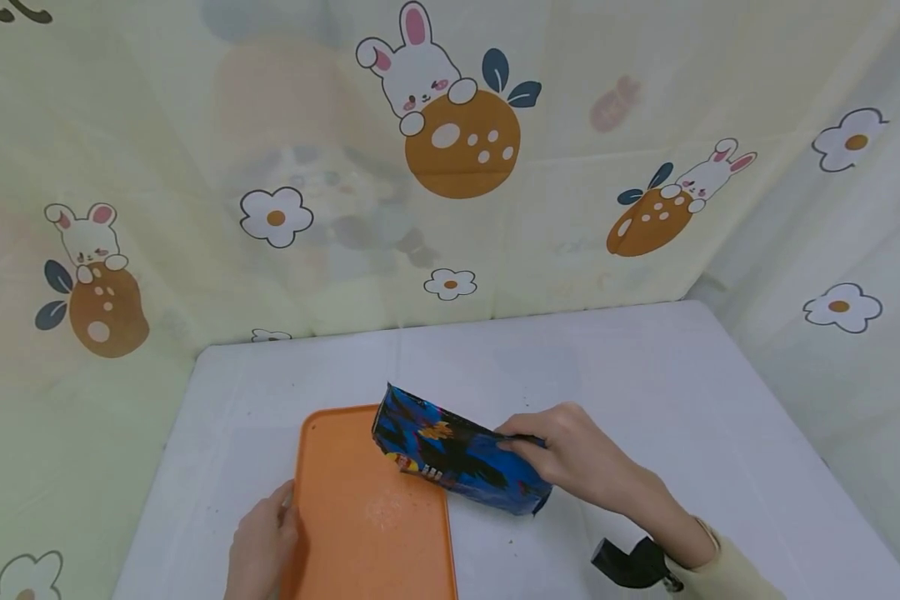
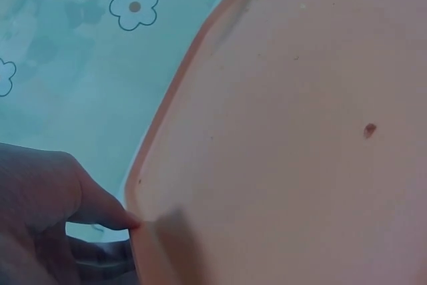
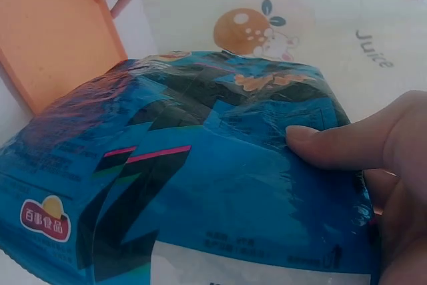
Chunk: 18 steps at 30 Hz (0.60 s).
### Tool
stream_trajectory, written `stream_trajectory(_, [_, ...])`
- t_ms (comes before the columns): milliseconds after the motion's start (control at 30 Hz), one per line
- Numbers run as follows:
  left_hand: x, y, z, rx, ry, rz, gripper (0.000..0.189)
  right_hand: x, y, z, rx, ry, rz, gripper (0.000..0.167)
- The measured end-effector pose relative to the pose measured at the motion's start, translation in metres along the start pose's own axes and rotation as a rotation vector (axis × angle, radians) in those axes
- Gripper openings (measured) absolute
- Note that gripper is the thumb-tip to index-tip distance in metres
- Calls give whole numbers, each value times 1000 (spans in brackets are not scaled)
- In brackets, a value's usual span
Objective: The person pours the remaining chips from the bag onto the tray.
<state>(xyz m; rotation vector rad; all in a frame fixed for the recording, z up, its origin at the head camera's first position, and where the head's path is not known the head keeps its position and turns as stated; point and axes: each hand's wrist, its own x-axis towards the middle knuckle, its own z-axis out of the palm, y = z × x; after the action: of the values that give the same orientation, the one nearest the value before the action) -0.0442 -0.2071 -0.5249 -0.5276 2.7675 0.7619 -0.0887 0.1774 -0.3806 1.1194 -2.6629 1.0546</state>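
Note:
My right hand (image 1: 585, 454) grips a blue and black snack bag (image 1: 457, 446) by its right end, thumb on the near face. The bag is tilted, its far left end reaching over the upper right part of an orange tray (image 1: 367, 525). In the right wrist view the thumb (image 3: 320, 146) presses into the crinkled foil; the other fingers are mostly hidden behind the bag. My left hand (image 1: 261, 537) pinches the tray's left rim, its thumb (image 2: 110, 208) at the edge. A small dark crumb (image 2: 370, 130) and several specks lie on the tray.
The white table (image 1: 645, 375) spreads around the tray, with a few tiny specks on it. Behind and at both sides hangs a pale curtain (image 1: 540, 242) printed with rabbits and flowers. A black device (image 1: 630, 564) sits at the right wrist.

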Motion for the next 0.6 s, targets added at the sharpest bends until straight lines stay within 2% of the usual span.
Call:
stream_trajectory(167, [0,0,1,16,14,8,46,8,0,2,-12,-24,-57,14])
stream_trajectory(300, [-3,0,0,19,32,43,44,17,0,4,-11,-54,-96,11])
stream_trajectory(400, [-5,-1,-2,18,49,80,42,23,0,4,-18,-100,-88,11])
stream_trajectory(600, [-5,-1,-1,13,30,68,43,31,0,7,-30,-169,-73,11])
